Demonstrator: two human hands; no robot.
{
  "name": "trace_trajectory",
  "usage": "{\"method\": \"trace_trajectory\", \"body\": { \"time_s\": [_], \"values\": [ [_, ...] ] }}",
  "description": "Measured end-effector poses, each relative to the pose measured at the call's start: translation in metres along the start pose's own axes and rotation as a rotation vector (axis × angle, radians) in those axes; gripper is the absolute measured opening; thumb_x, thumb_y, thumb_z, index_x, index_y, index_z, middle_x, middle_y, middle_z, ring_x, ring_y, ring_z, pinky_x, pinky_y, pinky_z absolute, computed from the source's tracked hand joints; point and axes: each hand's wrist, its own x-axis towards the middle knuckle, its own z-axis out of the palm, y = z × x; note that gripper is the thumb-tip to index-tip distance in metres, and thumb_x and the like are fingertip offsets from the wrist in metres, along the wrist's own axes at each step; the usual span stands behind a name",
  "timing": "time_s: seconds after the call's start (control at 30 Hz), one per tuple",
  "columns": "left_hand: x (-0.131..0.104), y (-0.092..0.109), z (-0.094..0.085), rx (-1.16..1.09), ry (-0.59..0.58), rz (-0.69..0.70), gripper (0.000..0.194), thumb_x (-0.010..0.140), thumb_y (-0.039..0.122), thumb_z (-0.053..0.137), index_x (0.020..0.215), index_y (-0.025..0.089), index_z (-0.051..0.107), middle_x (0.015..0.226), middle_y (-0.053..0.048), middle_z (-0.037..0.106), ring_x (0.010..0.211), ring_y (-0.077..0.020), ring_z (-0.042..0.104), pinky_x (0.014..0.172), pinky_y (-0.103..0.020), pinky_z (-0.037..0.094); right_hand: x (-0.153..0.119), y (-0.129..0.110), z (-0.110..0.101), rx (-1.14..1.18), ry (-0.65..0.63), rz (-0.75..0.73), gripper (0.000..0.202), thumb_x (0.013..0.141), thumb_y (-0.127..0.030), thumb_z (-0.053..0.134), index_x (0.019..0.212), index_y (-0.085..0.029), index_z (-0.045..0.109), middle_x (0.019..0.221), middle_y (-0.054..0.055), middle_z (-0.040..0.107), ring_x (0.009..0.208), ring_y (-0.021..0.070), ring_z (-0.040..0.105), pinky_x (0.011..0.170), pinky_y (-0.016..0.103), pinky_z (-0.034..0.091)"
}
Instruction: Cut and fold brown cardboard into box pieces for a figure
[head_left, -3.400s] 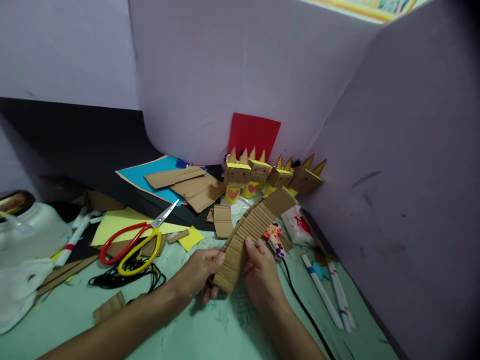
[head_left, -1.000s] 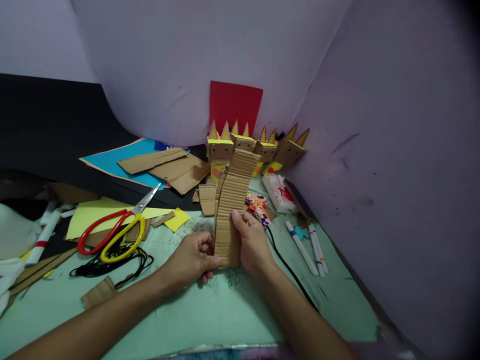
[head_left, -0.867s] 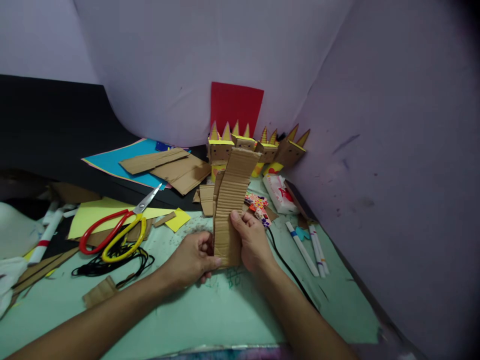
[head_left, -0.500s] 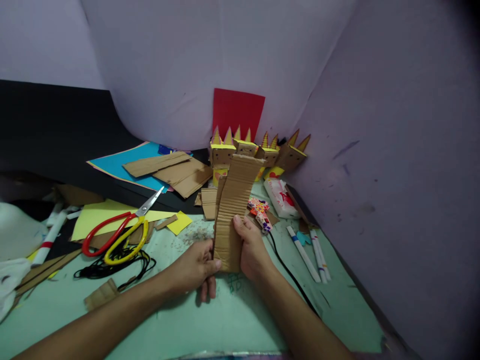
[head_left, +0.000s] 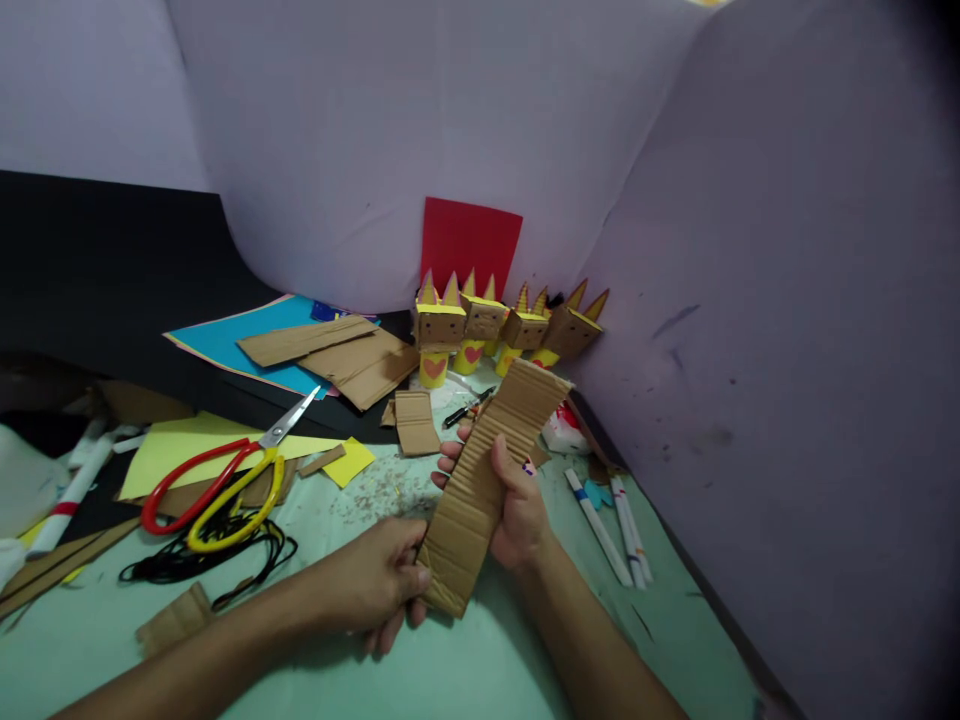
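Note:
A long brown cardboard strip [head_left: 487,480], ridged across its middle, is held between both hands above the table. My left hand [head_left: 390,575] pinches its lower left corner between thumb and fingers. Around the strip's middle wraps my right hand [head_left: 519,510], thumb on the front face and fingertips showing past the left edge. The strip leans to the right at its top. Scissors [head_left: 247,470] with one red and one yellow handle lie to the left, blades slightly apart, over a tangle of black cord [head_left: 217,560].
Several cardboard figures with pointed tops [head_left: 440,330] stand at the back before a red sheet [head_left: 471,240]. Cardboard pieces [head_left: 360,360] lie on blue paper [head_left: 225,335]. White markers [head_left: 600,530] rest at right. A small cardboard piece [head_left: 176,620] sits near my left forearm.
The cardboard strip has tilted to the right and come lower. My right hand has shifted its hold, and its fingers now reach around the strip's left edge. My left hand has moved down and left.

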Motion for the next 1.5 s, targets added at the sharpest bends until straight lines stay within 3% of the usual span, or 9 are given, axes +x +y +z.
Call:
{"method": "trace_trajectory", "body": {
  "time_s": [0.13, 0.47, 0.63, 0.73, 0.87, 1.1, 1.23, 1.33, 1.5],
  "values": [
    [0.0, 0.0, 0.002, 0.017, 0.02, -0.014, 0.01, 0.073, 0.024, 0.044, 0.08, 0.017, 0.042, 0.058, 0.004, 0.055, 0.029, -0.0038, 0.042, 0.027, -0.013, 0.031, 0.004, 0.003, -0.004, -0.058, 0.097, 0.012, 0.036, 0.071, -0.047, 0.067, 0.09, -0.016, 0.063, 0.078, 0.005, 0.072, 0.066, 0.0163, 0.067, 0.064, 0.028, 0.054],
    [0.0, 0.003, 0.001, 0.049, 0.046, -0.008, 0.01, 0.067, 0.019, 0.044, 0.075, 0.015, 0.046, 0.05, 0.004, 0.054, 0.028, -0.0048, 0.042, 0.026, -0.012, 0.03, 0.01, -0.006, -0.005, 0.005, 0.094, 0.137, 0.026, 0.077, -0.037, 0.064, 0.086, -0.013, 0.065, 0.073, 0.004, 0.072, 0.065, 0.0142, 0.067, 0.065, 0.027, 0.054],
    [0.001, 0.005, 0.001, -0.092, 0.082, -0.118, 0.015, 0.062, 0.018, 0.042, 0.075, 0.015, 0.049, 0.044, 0.004, 0.055, 0.026, -0.0066, 0.043, 0.023, -0.012, 0.031, 0.013, -0.003, -0.007, -0.008, 0.177, 0.146, 0.02, 0.08, -0.034, 0.06, 0.083, -0.015, 0.064, 0.073, 0.005, 0.072, 0.062, 0.0155, 0.066, 0.061, 0.029, 0.054],
    [0.001, 0.007, 0.001, -0.15, 0.12, -0.135, 0.016, 0.061, 0.017, 0.042, 0.073, 0.014, 0.052, 0.042, 0.003, 0.055, 0.026, -0.0063, 0.041, 0.022, -0.011, 0.029, 0.012, -0.001, -0.007, -0.043, 0.188, 0.135, 0.014, 0.075, -0.025, 0.061, 0.083, -0.015, 0.064, 0.074, 0.004, 0.072, 0.065, 0.0165, 0.066, 0.063, 0.029, 0.053],
    [0.002, 0.006, 0.001, -0.182, 0.166, -0.137, 0.013, 0.061, 0.018, 0.043, 0.073, 0.015, 0.05, 0.042, 0.003, 0.055, 0.026, -0.0071, 0.042, 0.022, -0.012, 0.029, 0.013, 0.002, -0.01, -0.114, 0.241, 0.089, 0.02, 0.062, -0.016, 0.066, 0.082, -0.016, 0.065, 0.068, 0.001, 0.071, 0.06, 0.0161, 0.064, 0.061, 0.029, 0.052],
    [0.0, 0.007, -0.003, -0.077, 0.076, -0.097, 0.022, 0.066, 0.033, 0.057, 0.077, 0.015, 0.052, 0.048, 0.002, 0.057, 0.028, -0.0077, 0.044, 0.026, -0.015, 0.032, 0.013, 0.006, -0.015, -0.198, 0.207, -0.024, 0.028, 0.05, -0.021, 0.079, 0.074, -0.016, 0.065, 0.072, 0.001, 0.072, 0.065, 0.0163, 0.064, 0.068, 0.028, 0.05],
    [0.0, 0.008, -0.016, -0.042, 0.29, 0.062, 0.042, 0.067, 0.056, 0.059, 0.063, 0.015, 0.052, 0.042, 0.004, 0.048, 0.03, -0.0069, 0.041, 0.028, -0.016, 0.026, 0.006, 0.01, -0.008, -0.253, 0.098, 0.061, 0.03, 0.049, -0.023, 0.08, 0.074, -0.013, 0.067, 0.067, 0.003, 0.071, 0.059, 0.0171, 0.063, 0.062, 0.03, 0.05],
    [0.001, 0.007, -0.025, -0.091, 0.499, 0.16, 0.042, 0.065, 0.055, 0.062, 0.057, 0.016, 0.05, 0.038, 0.006, 0.045, 0.029, -0.006, 0.036, 0.029, -0.017, 0.023, -0.001, 0.016, 0.0, -0.294, -0.053, 0.171, 0.033, 0.052, -0.026, 0.079, 0.079, -0.013, 0.066, 0.068, 0.004, 0.07, 0.056, 0.0163, 0.063, 0.062, 0.03, 0.05],
    [0.002, 0.011, -0.025, -0.288, 0.611, 0.298, 0.036, 0.057, 0.04, 0.075, 0.075, 0.011, 0.065, 0.062, -0.003, 0.067, 0.063, -0.0173, 0.061, 0.057, -0.024, 0.048, -0.008, 0.028, 0.009, -0.368, -0.122, 0.23, 0.038, 0.051, -0.024, 0.079, 0.084, -0.014, 0.062, 0.071, 0.003, 0.069, 0.059, 0.0156, 0.062, 0.063, 0.029, 0.048]
  ]
}}
